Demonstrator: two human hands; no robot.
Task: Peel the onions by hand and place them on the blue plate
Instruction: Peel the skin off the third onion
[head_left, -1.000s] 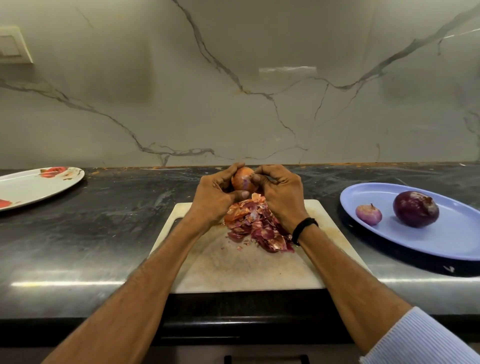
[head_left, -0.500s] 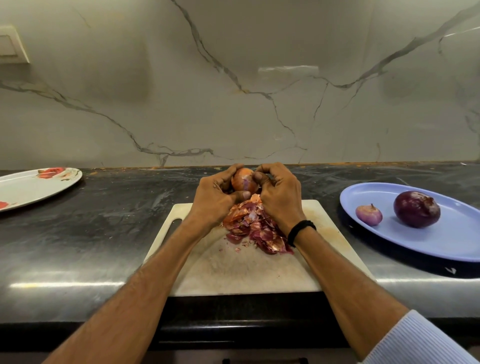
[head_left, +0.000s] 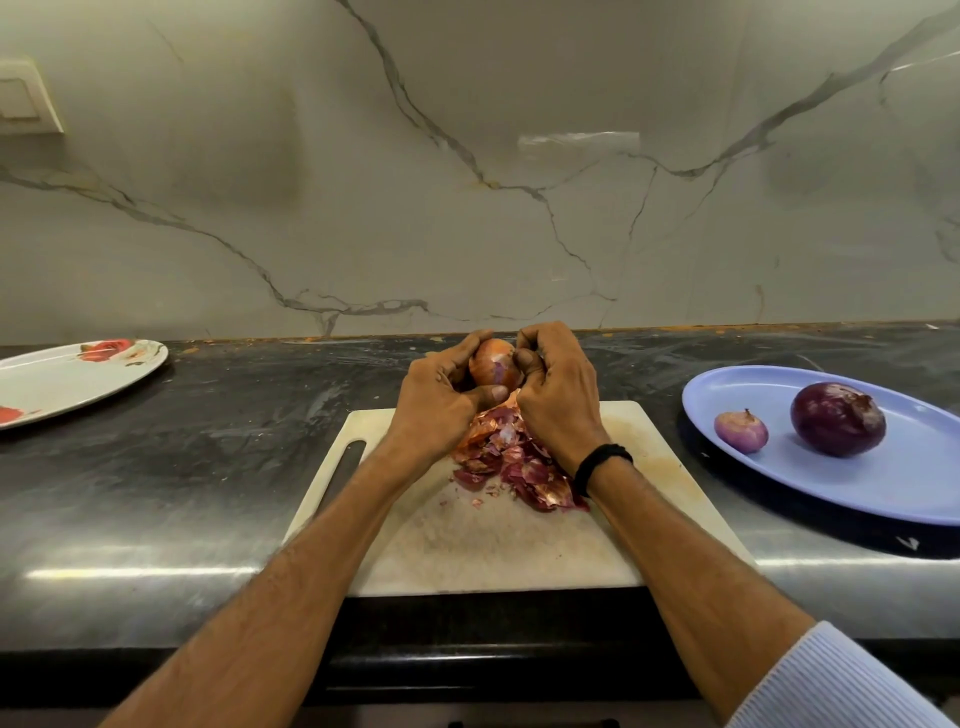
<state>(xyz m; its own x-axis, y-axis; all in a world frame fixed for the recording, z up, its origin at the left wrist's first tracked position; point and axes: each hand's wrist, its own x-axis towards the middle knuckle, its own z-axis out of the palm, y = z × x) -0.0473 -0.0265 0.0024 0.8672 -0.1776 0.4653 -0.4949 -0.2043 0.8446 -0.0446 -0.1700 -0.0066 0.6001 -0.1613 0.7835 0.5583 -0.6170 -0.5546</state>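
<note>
Since the pictures from a second ago show almost the same pose, very little has changed, and that suggests this onion is peeling slowly. At the far left of the frame a white plate with a red flower print (head_left: 67, 384) lies on the dark worktop (head_left: 234, 441), cut off by the edge and untouched as before. Toward the centre the left hand (head_left: 436, 400) cups the onion (head_left: 493, 364) from the left, fingers curled over its far side and thumb pressed under its near side, holding it just above the far edge of the cutting board (head_left: 493, 545). The onion wears most of its orange-brown dry skin, with a small pale purple patch facing the camera. The right hand (head_left: 558, 395), a black band (head_left: 602, 462) at its wrist, curls round the onion's other side, thumb tip set against the skin as if picking at an edge; I cannot tell whether a flap is actually pinched. Below the hands a heap of red and orange peels (head_left: 514, 462) lies on the board, looking the same as half a second ago, so no new piece seems to have come off. At the right of the frame the blue plate (head_left: 883, 493) carries a small peeled onion (head_left: 740, 431) and a large dark purple one (head_left: 837, 418), apart from each other, the count unchanged. By my judgement the onion in hand is early in its peeling and its trip to the plate is some way off
</note>
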